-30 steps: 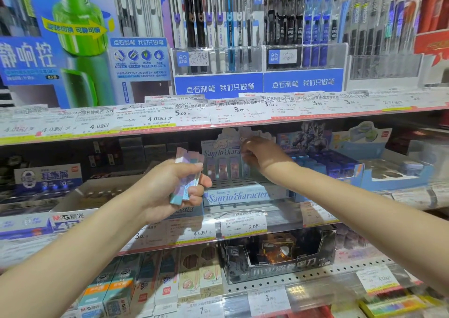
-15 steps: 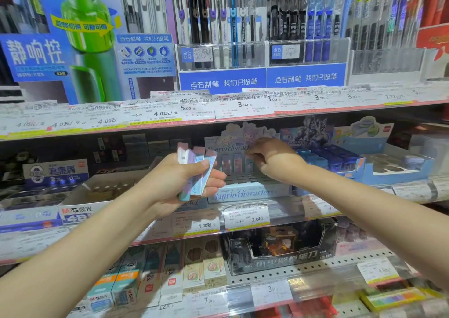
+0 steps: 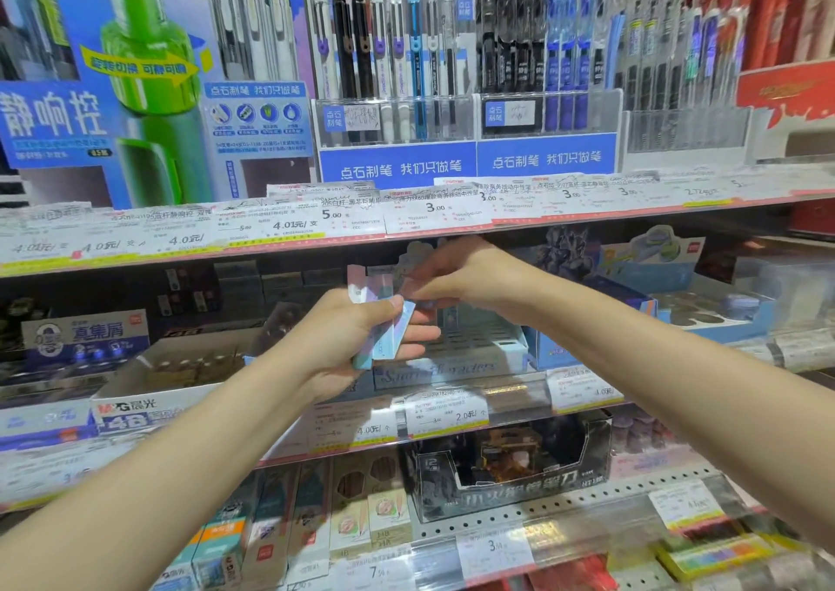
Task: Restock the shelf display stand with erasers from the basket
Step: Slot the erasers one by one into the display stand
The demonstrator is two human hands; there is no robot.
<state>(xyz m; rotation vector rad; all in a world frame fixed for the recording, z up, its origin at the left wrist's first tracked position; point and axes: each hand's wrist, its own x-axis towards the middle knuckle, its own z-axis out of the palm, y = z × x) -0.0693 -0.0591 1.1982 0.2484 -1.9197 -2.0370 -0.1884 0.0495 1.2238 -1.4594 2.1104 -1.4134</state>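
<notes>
My left hand (image 3: 357,333) grips a fanned bunch of pastel erasers (image 3: 382,319) in pink, lilac and pale blue sleeves, held up in front of the middle shelf. My right hand (image 3: 456,274) has come back from the stand and its fingertips pinch the top of the bunch, on the rightmost eraser. Just behind and below the hands stands the pale blue display stand (image 3: 479,346) with a grid of slots and cursive lettering on its front. Motion blur hides how full the slots are. No basket is in view.
A price-tag rail (image 3: 316,224) of the shelf above hangs just over the hands. An open white M&G box (image 3: 149,391) sits left of the stand, a blue tray (image 3: 705,315) to its right. A black box (image 3: 510,468) and pencil packs fill the shelf below.
My right hand drew back out of the display stand and moved left to the bunch. My left hand rose and shifted right to meet it. The camera tilted slightly down.
</notes>
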